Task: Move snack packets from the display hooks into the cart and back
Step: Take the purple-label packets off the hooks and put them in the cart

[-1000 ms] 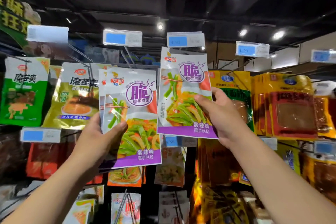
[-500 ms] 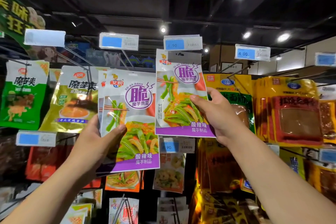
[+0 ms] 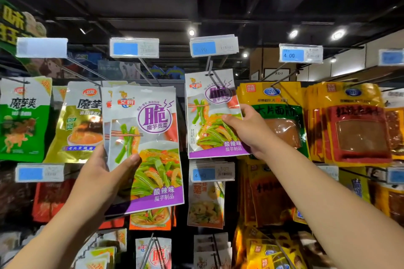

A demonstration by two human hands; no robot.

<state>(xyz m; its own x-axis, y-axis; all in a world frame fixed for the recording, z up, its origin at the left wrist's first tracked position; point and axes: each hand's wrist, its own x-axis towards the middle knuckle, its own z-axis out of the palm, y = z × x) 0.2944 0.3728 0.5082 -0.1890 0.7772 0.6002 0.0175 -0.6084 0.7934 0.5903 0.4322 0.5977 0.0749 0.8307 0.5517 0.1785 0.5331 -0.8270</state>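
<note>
My left hand (image 3: 102,179) grips a small stack of white-and-purple snack packets (image 3: 150,144) by their lower left side, thumb across the front, held in front of the display. My right hand (image 3: 249,131) pinches the right edge of one more packet of the same kind (image 3: 209,120). The hole at that packet's top sits on the metal display hook (image 3: 213,74) under the 4.90 price tag (image 3: 213,47). The cart is not in view.
Green and olive packets (image 3: 24,116) hang at the left, yellow and red ones (image 3: 352,124) at the right. Hook rods with price tags (image 3: 300,53) jut toward me along the top. More packets hang on lower rows (image 3: 205,203).
My right hand has raised its packet up onto the hook below the 4.90 tag. My left hand has kept its stack almost still.
</note>
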